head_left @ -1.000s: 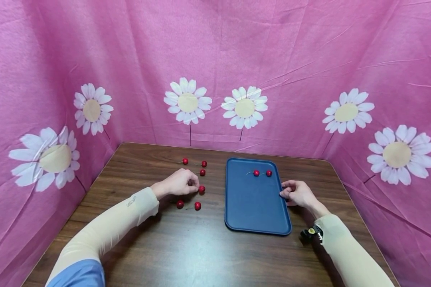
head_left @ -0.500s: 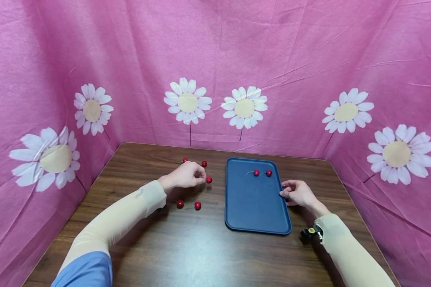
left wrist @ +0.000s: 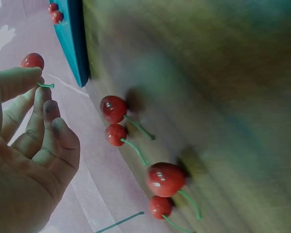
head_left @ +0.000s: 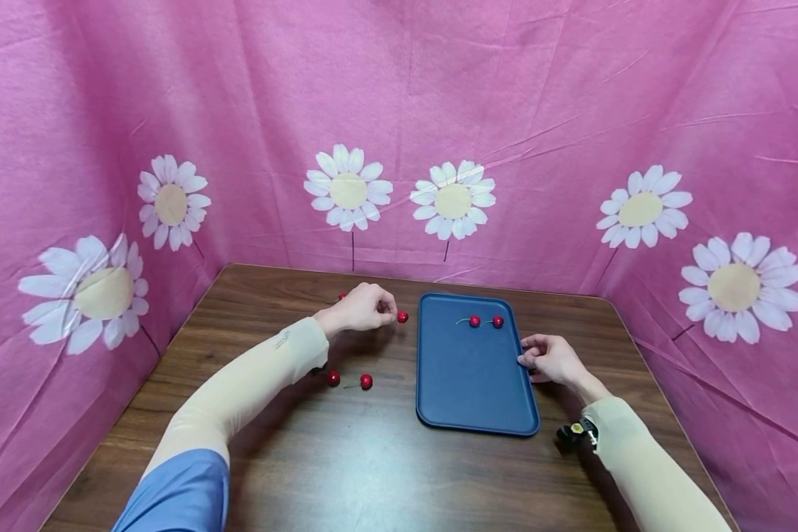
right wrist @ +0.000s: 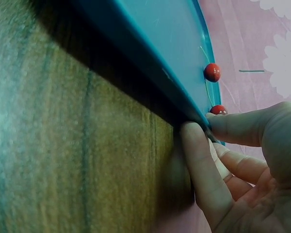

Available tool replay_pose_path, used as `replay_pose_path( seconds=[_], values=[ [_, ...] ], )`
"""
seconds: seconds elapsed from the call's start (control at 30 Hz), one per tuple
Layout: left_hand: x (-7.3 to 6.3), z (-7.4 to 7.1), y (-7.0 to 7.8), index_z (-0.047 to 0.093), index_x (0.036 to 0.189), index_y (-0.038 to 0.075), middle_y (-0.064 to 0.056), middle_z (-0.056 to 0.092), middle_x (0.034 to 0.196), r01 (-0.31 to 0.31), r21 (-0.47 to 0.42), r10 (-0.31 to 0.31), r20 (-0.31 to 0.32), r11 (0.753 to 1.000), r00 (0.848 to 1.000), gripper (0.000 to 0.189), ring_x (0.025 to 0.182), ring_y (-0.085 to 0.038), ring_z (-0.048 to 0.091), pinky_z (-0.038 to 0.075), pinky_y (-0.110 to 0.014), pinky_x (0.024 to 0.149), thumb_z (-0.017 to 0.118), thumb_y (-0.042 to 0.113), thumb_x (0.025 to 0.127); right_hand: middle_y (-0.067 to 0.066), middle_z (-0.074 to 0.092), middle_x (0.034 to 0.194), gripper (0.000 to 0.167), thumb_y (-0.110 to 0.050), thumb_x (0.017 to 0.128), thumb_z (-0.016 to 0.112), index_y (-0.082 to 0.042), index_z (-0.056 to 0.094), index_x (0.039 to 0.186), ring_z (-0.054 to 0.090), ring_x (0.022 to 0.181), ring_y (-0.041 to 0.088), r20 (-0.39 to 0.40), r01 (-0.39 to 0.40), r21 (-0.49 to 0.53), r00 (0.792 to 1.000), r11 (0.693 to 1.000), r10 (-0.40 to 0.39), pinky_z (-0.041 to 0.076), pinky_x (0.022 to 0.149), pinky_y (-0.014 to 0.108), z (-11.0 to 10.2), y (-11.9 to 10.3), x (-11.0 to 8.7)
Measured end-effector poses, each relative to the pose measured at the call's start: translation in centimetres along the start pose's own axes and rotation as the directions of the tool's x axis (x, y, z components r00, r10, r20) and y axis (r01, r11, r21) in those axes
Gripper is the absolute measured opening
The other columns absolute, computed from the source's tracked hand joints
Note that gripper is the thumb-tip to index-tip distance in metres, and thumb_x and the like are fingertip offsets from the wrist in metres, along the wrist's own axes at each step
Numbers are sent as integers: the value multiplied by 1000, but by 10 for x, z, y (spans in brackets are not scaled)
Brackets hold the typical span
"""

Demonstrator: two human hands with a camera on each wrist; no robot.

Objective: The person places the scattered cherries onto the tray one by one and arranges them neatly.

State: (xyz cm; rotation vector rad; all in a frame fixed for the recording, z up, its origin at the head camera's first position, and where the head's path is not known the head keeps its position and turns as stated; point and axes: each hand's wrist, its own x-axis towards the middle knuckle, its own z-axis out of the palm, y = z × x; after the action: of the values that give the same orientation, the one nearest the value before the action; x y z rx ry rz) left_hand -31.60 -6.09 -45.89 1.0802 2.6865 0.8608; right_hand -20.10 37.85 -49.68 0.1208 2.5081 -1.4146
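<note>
My left hand (head_left: 364,307) pinches a red cherry (left wrist: 33,61) between thumb and fingertips, its green stem end poking out below the thumb in the left wrist view. In the head view this cherry hangs just left of the blue tray (head_left: 475,377). Thumb and fingers of my right hand (head_left: 553,360) grip the tray's right rim. Two cherries, one a stemmed cherry (head_left: 475,321), lie near the tray's far end. On the table, a cherry (head_left: 333,378) and another cherry (head_left: 366,381) sit below my left forearm. Behind my left hand a further cherry (head_left: 343,296) peeks out; others there are hidden.
The brown wooden table (head_left: 346,465) runs back to a pink cloth (head_left: 399,89) with white daisies, which surrounds it on the far side and both flanks. A small black device (head_left: 572,434) sits at my right wrist.
My left hand has lifted the cherry from its spot on the table and carried it rightward and away, toward the tray. My right hand and the tray have stayed in place.
</note>
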Motion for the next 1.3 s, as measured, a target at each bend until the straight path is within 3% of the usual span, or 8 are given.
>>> replay_pose_path(
  seconds=[0.37, 0.63, 0.83, 1.03, 1.3],
  values=[
    [35, 3, 15, 86, 100, 12, -2, 82, 92, 4, 13, -4, -23, 1000, 1000, 11, 85, -14, 67, 58, -32, 86, 78, 19, 103, -1, 68, 88, 48, 2, 104, 71, 21, 53, 144, 68, 80, 7, 0, -6, -6, 1000, 1000, 6, 70, 69, 35, -2, 3, 2],
    [62, 12, 20, 87, 107, 8, -5, 83, 97, 13, 0, -13, -19, 1000, 1000, 16, 89, -17, 68, 61, -32, 86, 76, 20, 105, -1, 69, 88, 47, 1, 104, 72, 20, 54, 144, 69, 81, 7, 1, -5, -2, 1000, 1000, 5, 70, 71, 37, 0, -1, 0],
    [79, 24, 31, 88, 105, 11, -5, 85, 98, 29, 42, -28, -10, 999, 1000, 15, 91, -18, 69, 61, -34, 89, 77, 21, 106, -1, 69, 87, 48, 1, 104, 72, 20, 54, 144, 69, 80, 7, 0, -6, 5, 1000, 1000, 6, 70, 71, 37, -1, 0, -1],
    [90, 42, 37, 88, 101, 15, -2, 82, 95, 62, 92, -65, 28, 994, 997, 14, 85, -16, 66, 59, -30, 82, 78, 22, 105, 0, 69, 88, 49, 1, 105, 72, 21, 53, 145, 68, 80, 7, 1, -6, -3, 1000, 1000, 6, 70, 71, 38, -1, 1, 1],
    [95, 56, 36, 88, 97, 18, 1, 83, 95, 72, 158, -79, 38, 985, 996, 14, 85, -14, 66, 58, -30, 85, 77, 22, 104, 0, 69, 89, 48, 2, 105, 71, 22, 53, 145, 68, 81, 7, 3, -9, -5, 1000, 1000, 9, 71, 72, 39, 0, 1, 1]
  ],
)
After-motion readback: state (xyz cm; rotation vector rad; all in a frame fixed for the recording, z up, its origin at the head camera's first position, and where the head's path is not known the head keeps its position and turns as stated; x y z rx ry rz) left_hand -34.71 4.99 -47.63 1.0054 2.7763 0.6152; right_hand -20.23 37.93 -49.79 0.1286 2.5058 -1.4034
